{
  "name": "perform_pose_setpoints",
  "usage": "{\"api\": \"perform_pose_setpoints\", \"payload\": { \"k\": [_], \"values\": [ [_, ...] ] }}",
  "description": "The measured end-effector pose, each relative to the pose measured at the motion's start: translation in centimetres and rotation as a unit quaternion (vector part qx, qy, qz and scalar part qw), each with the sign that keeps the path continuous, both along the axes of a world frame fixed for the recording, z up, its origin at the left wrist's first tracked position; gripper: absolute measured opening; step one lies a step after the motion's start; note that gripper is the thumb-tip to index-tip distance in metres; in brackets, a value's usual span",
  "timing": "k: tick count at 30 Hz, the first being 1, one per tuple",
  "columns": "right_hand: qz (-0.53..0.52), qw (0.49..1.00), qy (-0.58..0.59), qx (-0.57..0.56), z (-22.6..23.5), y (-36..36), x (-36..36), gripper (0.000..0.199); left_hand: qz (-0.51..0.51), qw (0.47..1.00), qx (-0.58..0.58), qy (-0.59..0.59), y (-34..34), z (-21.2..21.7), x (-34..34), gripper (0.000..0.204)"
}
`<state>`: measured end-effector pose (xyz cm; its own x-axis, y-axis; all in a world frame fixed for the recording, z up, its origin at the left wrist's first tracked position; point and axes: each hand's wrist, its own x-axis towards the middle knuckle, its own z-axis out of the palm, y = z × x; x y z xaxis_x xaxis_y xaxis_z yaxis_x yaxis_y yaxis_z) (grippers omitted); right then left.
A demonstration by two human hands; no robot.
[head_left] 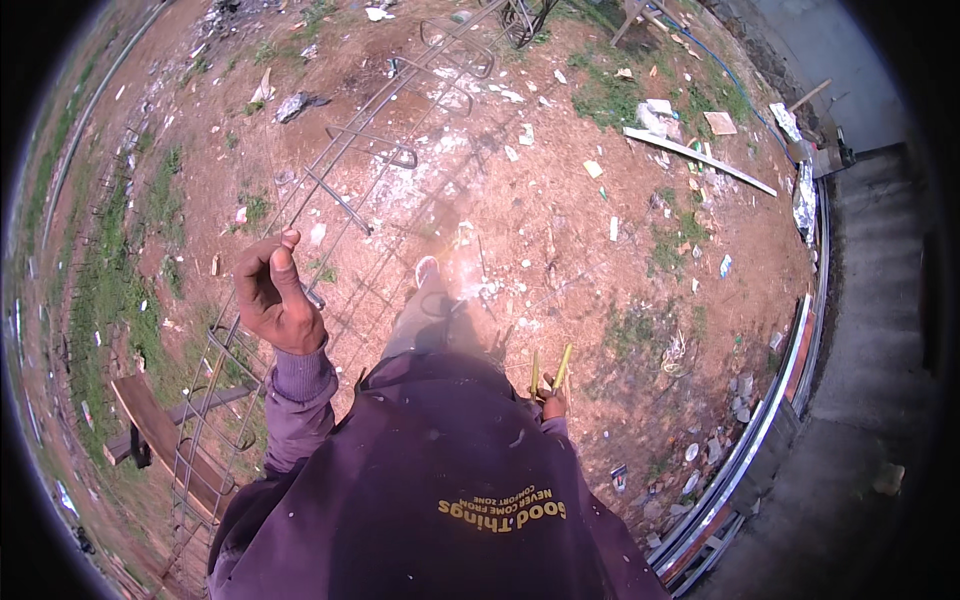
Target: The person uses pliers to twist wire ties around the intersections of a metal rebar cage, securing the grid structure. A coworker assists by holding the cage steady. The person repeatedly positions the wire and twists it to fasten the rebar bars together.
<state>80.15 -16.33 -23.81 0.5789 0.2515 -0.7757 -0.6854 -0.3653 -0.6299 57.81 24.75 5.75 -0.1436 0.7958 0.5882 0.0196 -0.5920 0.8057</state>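
My left hand (278,298) is raised at the left, its fingers curled in and the thumb close to the index fingertip. It is over one long bar of a rebar cage (398,92), and whatever lies inside the fingers is hidden. The cage has thin bars with bent rectangular stirrups and slants from the lower left to the top middle. Low on the right side of my body, my right hand (553,404) is closed around a pair of yellow-handled pliers (564,364). Their two handles point away from me, spread apart; the jaws cannot be seen.
A brown plank (165,435) lies beside the cage at the lower left. Litter is scattered over the reddish ground (570,270). A pale strip (700,161) lies farther right, before long metal profiles (735,500) along a concrete slab (865,340). A wooden trestle (632,22) stands far off.
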Motion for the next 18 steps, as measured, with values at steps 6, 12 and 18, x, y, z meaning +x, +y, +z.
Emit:
{"api": "perform_pose_setpoints", "payload": {
  "k": [6, 12, 18],
  "values": [
    [0.063, 0.998, 0.02, -0.018, 2.5, 7.9, 9.0, 0.044, 0.013, 1.0, 0.012, 0.016, 8.5, -2.3, 8.1, 0.007],
    [0.299, 0.95, -0.086, -0.017, 9.8, 25.7, 23.7, 0.034, -0.046, 0.994, -0.094, -0.001, 13.4, -4.3, 20.3, 0.01],
    [0.538, 0.761, -0.363, -0.022, 21.2, 46.6, 36.6, 0.026, -0.069, 0.993, -0.088, 0.035, 15.8, -0.9, 26.8, 0.01]
  ]
}}
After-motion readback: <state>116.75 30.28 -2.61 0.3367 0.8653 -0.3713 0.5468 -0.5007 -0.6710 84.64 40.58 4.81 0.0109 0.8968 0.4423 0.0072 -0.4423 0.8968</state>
